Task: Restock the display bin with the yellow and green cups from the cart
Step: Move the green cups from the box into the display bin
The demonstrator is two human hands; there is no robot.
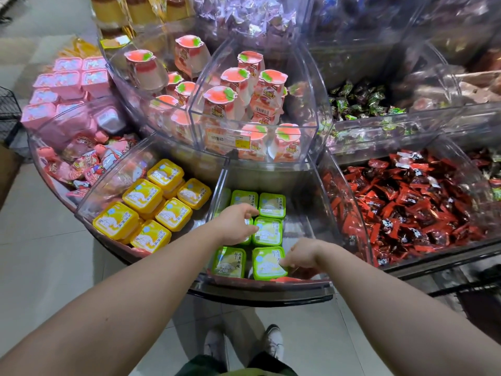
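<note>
Several green cups point(267, 231) lie in rows in the clear display bin point(303, 226) in front of me. My left hand point(236, 223) reaches into the bin, its fingers curled over a green cup in the middle row that it mostly hides. My right hand point(299, 255) grips the right edge of the nearest green cup point(267, 263) at the bin's front. Several yellow cups point(143, 195) fill the neighbouring bin point(108, 185) on the left. The cart is out of view.
Peach-coloured pudding cups point(238, 90) fill the raised bins behind. Red-wrapped sweets point(412, 202) fill the bin on the right, pink packs point(70, 85) the left. A black wire basket point(8, 104) shows at the far left edge. Tiled floor and my shoes lie below.
</note>
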